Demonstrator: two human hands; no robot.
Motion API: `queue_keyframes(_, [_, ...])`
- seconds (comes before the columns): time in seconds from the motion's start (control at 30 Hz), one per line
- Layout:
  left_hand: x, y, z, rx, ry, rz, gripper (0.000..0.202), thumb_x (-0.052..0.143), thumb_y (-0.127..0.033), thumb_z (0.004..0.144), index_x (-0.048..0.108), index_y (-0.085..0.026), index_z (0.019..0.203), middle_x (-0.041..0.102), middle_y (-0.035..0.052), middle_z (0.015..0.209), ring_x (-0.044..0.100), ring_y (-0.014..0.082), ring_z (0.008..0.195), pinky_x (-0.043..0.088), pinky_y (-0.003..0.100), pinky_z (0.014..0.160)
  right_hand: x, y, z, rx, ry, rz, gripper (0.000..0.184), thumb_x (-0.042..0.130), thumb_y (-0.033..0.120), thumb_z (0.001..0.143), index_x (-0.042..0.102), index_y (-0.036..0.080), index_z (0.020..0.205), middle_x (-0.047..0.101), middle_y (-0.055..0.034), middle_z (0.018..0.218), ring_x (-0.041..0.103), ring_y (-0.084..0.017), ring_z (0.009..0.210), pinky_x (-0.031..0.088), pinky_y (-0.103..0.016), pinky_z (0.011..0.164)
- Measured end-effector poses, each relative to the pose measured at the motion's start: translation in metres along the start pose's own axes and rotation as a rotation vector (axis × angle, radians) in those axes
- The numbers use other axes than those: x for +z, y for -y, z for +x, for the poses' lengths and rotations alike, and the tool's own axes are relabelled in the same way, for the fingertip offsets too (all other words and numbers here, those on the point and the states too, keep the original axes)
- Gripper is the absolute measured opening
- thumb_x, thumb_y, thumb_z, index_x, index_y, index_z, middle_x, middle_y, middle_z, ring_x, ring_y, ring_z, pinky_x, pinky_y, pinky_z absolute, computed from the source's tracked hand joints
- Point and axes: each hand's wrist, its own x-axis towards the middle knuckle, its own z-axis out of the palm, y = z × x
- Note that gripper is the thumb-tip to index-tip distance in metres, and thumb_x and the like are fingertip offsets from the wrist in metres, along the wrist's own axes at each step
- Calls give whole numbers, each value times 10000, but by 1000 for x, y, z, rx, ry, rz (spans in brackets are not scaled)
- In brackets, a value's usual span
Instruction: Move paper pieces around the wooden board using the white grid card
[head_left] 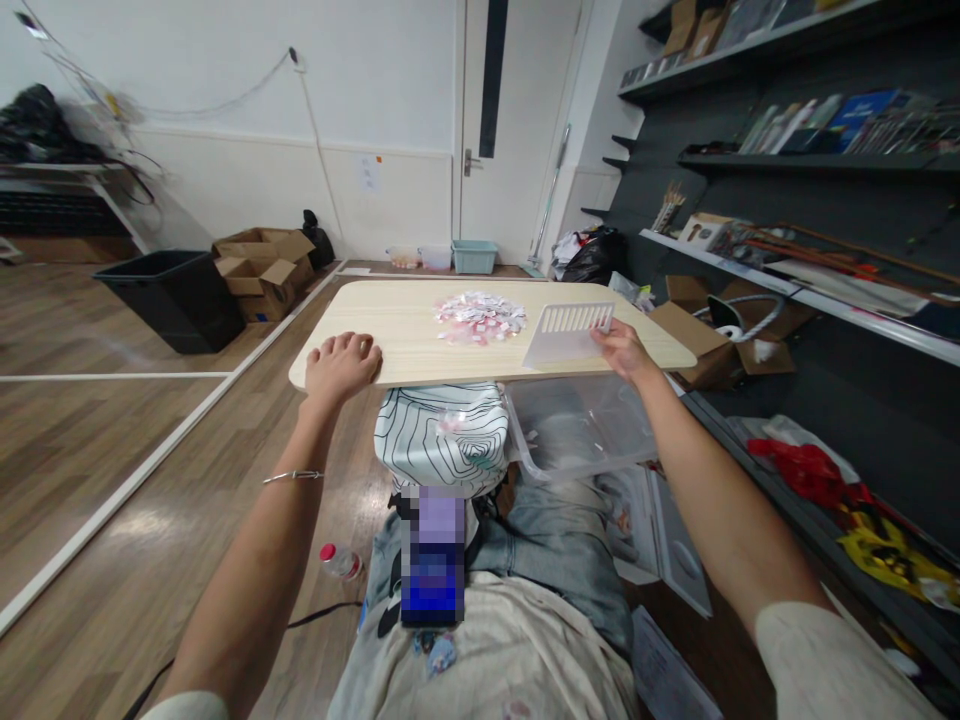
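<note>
On a light wooden tabletop (pixel 405 315) lies a loose heap of small flat white and pink pieces (pixel 480 318); their exact kind is too small to tell. My right hand (pixel 622 348) grips a white plastic panel (pixel 564 338) with a row of slots along its top, by its right edge. The panel is tilted up, its lower edge at the tabletop just right of the heap. My left hand (pixel 343 366) lies palm down over the tabletop's left front edge, fingers apart and holding nothing.
Below the front edge, a clear plastic bin (pixel 577 430) with a few small pieces sits beside a white cloth with black lines (pixel 442 440). A red-capped bottle (pixel 341 562) lies on the floor. Shelves (pixel 817 160) line the right; a black bin (pixel 172 300) stands left.
</note>
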Motion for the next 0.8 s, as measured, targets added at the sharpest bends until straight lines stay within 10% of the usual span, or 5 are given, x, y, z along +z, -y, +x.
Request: queue_keyframes(0.8, [-1,-3,-1,-20,12,69,616,364,-525,1093,712,-266,1530,612,155,1724,531,414,1586,404,619,1298,1,4,-1,21,22,48,439,1038,382,541,757,274,860,787,-29,813,773,-258,856,638,-370,833])
